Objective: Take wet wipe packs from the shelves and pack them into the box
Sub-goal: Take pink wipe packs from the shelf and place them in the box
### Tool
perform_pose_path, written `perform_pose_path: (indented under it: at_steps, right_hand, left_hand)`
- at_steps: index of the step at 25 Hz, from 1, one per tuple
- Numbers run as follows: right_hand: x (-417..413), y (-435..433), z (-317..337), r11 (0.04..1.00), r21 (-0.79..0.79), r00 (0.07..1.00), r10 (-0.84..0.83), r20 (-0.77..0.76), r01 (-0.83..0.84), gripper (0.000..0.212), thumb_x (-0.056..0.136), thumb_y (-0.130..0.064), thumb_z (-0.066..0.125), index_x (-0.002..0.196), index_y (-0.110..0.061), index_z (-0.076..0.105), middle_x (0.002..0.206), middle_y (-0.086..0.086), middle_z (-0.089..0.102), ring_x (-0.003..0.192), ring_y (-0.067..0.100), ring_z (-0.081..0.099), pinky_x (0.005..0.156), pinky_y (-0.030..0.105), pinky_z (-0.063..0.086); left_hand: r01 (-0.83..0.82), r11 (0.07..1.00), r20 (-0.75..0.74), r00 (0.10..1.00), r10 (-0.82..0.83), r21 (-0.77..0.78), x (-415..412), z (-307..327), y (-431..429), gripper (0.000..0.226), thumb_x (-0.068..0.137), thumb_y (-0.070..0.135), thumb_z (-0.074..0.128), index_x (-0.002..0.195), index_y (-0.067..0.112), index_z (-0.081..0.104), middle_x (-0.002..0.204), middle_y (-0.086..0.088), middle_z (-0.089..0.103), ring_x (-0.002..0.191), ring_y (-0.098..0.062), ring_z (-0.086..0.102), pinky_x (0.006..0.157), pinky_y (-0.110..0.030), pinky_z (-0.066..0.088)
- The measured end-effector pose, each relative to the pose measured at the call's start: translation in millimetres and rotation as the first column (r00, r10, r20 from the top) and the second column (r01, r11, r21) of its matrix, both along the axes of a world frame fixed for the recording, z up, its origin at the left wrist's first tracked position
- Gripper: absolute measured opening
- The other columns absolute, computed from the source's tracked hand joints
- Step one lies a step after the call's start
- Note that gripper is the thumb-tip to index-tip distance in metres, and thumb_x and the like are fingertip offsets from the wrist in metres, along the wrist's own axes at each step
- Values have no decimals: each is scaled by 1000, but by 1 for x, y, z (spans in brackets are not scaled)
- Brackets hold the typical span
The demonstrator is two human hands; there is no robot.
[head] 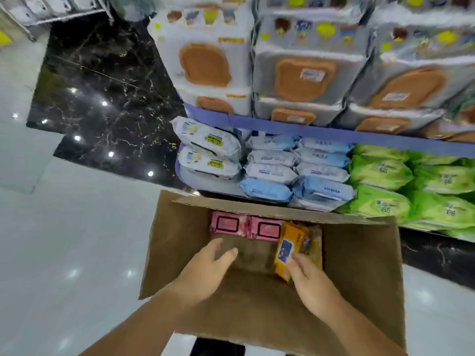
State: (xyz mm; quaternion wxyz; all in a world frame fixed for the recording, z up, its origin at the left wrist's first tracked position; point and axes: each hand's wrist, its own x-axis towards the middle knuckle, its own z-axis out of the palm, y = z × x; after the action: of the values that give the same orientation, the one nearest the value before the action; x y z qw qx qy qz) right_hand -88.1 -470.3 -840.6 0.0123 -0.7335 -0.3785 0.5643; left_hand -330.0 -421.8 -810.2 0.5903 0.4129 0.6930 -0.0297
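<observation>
An open cardboard box [180, 242] stands on the floor in front of the shelves. Two pink wet wipe packs [244, 227] lie side by side along its far wall. An orange-yellow pack [289, 249] stands tilted at the box's right inner side, and the fingers of my right hand [312, 283] touch its lower end. My left hand [205, 268] reaches into the box with fingers straight, holding nothing. Whether the right hand grips the pack or only touches it is unclear.
Shelves behind the box carry blue and white wipe packs [272, 173], green packs [383, 173] to the right, and large white packs with orange lids [305, 75] above. Black marble floor [102, 93] lies at the left, pale glossy floor [64, 240] near me.
</observation>
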Motion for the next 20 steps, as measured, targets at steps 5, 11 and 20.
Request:
perform_pose_path:
  at_steps: [5,11,20]
  right_hand:
    - [-43,23,-175,964,-115,971,-239,15,239,54,105,-55,28,147,-26,45,150,4,48,139,27,42,98,30,31]
    - [-66,37,-318,625,-293,629,-772,-93,723,45,104,-46,42,120,-10,64,111,14,68,95,32,63,75,34,49]
    - [-60,68,-384,287,-429,195,-950,-246,856,25,93,-36,67,105,-14,69,101,20,75,90,37,71,75,48,57]
  left_hand:
    - [88,993,-112,989,-97,-84,-29,-194,25,95,73,85,45,153,35,38,155,8,45,142,-18,43,120,-41,32]
    - [-48,997,-193,980,35,-60,-32,-331,35,41,102,45,50,135,21,58,146,-10,55,133,-29,51,110,-35,35]
    - [-779,573,1,592,806,-255,-13,-406,66,32,92,42,69,97,11,63,88,-13,62,75,-26,60,53,-30,57]
